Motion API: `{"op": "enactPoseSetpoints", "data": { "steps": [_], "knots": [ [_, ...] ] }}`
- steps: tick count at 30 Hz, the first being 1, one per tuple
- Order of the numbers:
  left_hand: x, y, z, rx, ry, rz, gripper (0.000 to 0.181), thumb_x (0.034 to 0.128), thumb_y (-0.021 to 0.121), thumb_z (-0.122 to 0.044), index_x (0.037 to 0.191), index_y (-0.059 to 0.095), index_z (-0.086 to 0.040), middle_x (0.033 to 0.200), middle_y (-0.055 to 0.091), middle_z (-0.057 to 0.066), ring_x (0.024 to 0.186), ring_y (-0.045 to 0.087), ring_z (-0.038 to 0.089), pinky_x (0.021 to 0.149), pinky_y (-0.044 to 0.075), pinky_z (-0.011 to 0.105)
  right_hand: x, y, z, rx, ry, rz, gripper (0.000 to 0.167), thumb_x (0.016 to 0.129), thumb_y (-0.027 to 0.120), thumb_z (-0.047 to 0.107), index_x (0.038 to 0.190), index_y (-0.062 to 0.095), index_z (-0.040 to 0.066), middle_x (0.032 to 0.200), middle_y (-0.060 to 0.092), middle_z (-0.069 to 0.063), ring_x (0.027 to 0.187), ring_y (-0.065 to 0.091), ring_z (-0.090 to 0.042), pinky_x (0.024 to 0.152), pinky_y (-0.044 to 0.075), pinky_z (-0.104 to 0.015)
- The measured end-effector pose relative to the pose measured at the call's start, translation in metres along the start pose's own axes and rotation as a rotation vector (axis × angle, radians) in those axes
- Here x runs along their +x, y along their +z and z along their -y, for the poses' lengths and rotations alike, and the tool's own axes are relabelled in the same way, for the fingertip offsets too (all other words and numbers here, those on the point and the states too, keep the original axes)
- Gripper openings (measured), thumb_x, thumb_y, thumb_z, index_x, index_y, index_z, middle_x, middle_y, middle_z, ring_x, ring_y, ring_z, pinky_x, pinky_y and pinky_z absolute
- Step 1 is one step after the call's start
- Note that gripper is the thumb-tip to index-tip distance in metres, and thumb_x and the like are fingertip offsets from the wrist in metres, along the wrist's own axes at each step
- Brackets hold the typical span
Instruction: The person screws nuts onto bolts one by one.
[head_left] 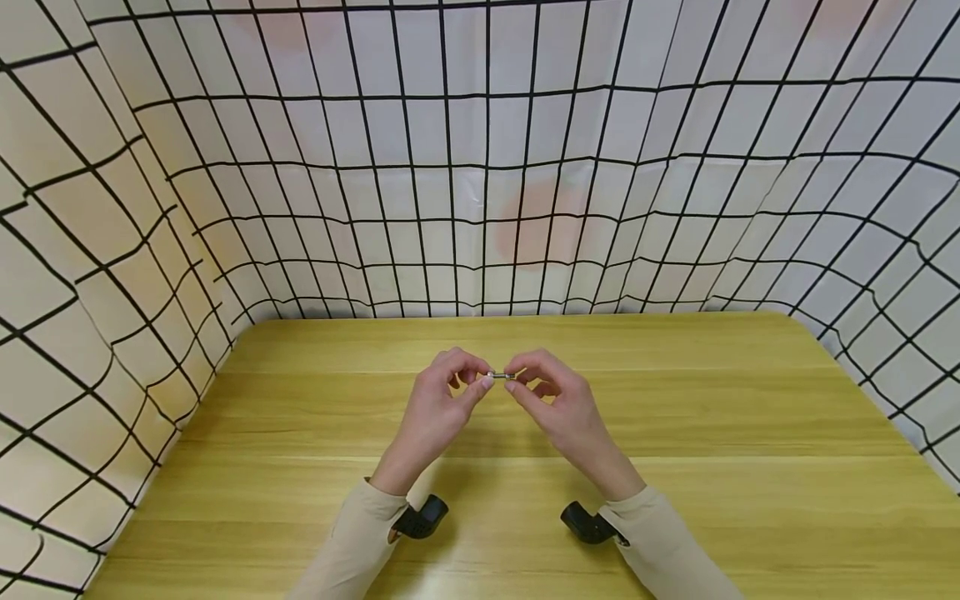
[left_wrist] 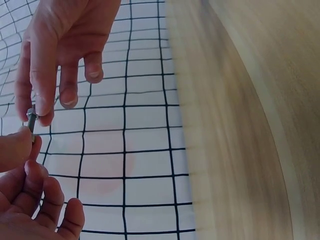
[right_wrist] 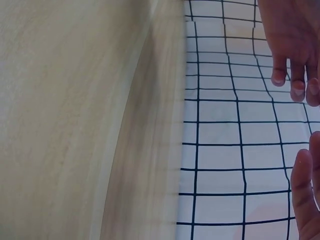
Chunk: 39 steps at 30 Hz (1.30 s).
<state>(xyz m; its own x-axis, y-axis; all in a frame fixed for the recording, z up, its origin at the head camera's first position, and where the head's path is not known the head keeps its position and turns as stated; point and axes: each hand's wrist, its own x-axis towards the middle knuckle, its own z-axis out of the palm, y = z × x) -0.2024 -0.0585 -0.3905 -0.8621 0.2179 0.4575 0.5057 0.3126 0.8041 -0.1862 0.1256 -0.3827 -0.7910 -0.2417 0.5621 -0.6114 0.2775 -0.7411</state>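
Two sets of fingers [head_left: 468,362] [head_left: 532,360], nearly closed, pinch metal bolt [head_left: 500,376], long axis left-right.

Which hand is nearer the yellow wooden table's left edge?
Left. The left hand is between that edge and the small silver metal bolt; the right hand is beyond it.

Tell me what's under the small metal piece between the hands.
The wooden table shows beneath the metal piece; the left hand and right hand cover the wood behind them.
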Motion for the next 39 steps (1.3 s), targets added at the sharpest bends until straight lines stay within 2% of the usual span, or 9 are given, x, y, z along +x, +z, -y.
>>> {"op": "enactPoseSetpoints", "data": {
  "steps": [4,9,13,20,24,26,29,34,39],
  "knots": [
    [0.001,0.001,0.000,0.001,-0.001,-0.004,0.004,0.0917,0.070,-0.009,0.095,0.068,-0.009,0.082,0.051,-0.002,0.084,0.050,0.028,0.074,0.039,0.048,-0.001,0.001,-0.015,-0.008,0.022,-0.013,0.018,0.090,0.068,-0.004,0.105,0.066,0.006,0.102,0.065,-0.006,0.089,0.060,-0.023,0.068,0.050,-0.031],
    [0.000,0.001,0.000,0.008,-0.008,0.003,0.005,0.0914,0.071,-0.010,0.094,0.068,-0.011,0.081,0.051,-0.002,0.083,0.050,0.024,0.073,0.039,0.044,-0.003,0.004,-0.030,0.058,0.113,-0.005,0.009,0.095,0.066,0.011,0.104,0.067,0.013,0.097,0.064,0.000,0.085,0.060,-0.025,0.065,0.052,-0.032],
    [0.000,0.001,0.001,0.011,-0.009,0.011,0.004,0.0916,0.071,-0.011,0.094,0.068,-0.011,0.081,0.051,-0.003,0.084,0.051,0.025,0.074,0.040,0.044,-0.004,0.005,-0.030,0.113,0.161,0.009,0.010,0.098,0.063,0.019,0.103,0.066,0.011,0.095,0.063,-0.006,0.083,0.061,-0.031,0.063,0.053,-0.037],
    [0.000,0.001,0.002,0.019,-0.004,0.009,0.005,0.0914,0.071,-0.010,0.095,0.068,-0.012,0.081,0.050,-0.003,0.084,0.050,0.024,0.074,0.040,0.049,-0.004,0.007,-0.030,0.101,0.180,0.013,0.014,0.098,0.063,0.024,0.103,0.065,0.011,0.094,0.063,-0.003,0.083,0.061,-0.028,0.063,0.053,-0.037],
    [0.000,0.001,0.003,0.010,-0.002,0.014,0.004,0.0925,0.070,-0.012,0.095,0.067,-0.010,0.082,0.051,-0.002,0.085,0.050,0.029,0.075,0.040,0.050,-0.003,0.005,-0.029,0.080,0.209,0.020,0.020,0.096,0.066,0.025,0.113,0.066,0.014,0.102,0.065,-0.002,0.089,0.061,-0.023,0.065,0.052,-0.032],
    [0.000,0.000,0.003,0.006,-0.001,0.014,0.005,0.0926,0.070,-0.012,0.095,0.067,-0.010,0.082,0.051,-0.002,0.086,0.050,0.030,0.075,0.039,0.050,-0.002,0.004,-0.028,0.055,0.204,0.021,0.026,0.094,0.069,0.021,0.120,0.064,0.017,0.109,0.064,0.000,0.091,0.061,-0.018,0.067,0.051,-0.029],
    [0.001,0.000,0.003,0.002,0.003,0.009,0.005,0.0922,0.070,-0.011,0.095,0.067,-0.009,0.082,0.051,-0.002,0.086,0.051,0.032,0.075,0.039,0.050,-0.001,0.002,-0.026,0.032,0.158,0.016,0.034,0.091,0.071,0.009,0.123,0.061,0.014,0.114,0.063,-0.001,0.093,0.061,-0.018,0.070,0.051,-0.030],
    [0.001,0.000,0.002,0.011,-0.005,0.005,0.004,0.0919,0.071,-0.011,0.094,0.067,-0.010,0.081,0.050,-0.003,0.085,0.051,0.032,0.074,0.039,0.044,-0.001,0.002,-0.018,-0.002,0.074,-0.006,0.024,0.090,0.069,-0.002,0.111,0.064,0.009,0.108,0.064,-0.005,0.091,0.061,-0.020,0.070,0.052,-0.033],
    [0.001,0.000,0.002,0.015,-0.009,-0.001,0.004,0.0913,0.071,-0.009,0.094,0.068,-0.010,0.081,0.051,-0.003,0.086,0.051,0.033,0.073,0.036,0.036,-0.002,0.003,-0.025,-0.023,0.053,-0.016,0.018,0.092,0.069,0.003,0.105,0.067,0.016,0.100,0.066,0.004,0.090,0.060,-0.015,0.070,0.051,-0.031]
  ]
}}
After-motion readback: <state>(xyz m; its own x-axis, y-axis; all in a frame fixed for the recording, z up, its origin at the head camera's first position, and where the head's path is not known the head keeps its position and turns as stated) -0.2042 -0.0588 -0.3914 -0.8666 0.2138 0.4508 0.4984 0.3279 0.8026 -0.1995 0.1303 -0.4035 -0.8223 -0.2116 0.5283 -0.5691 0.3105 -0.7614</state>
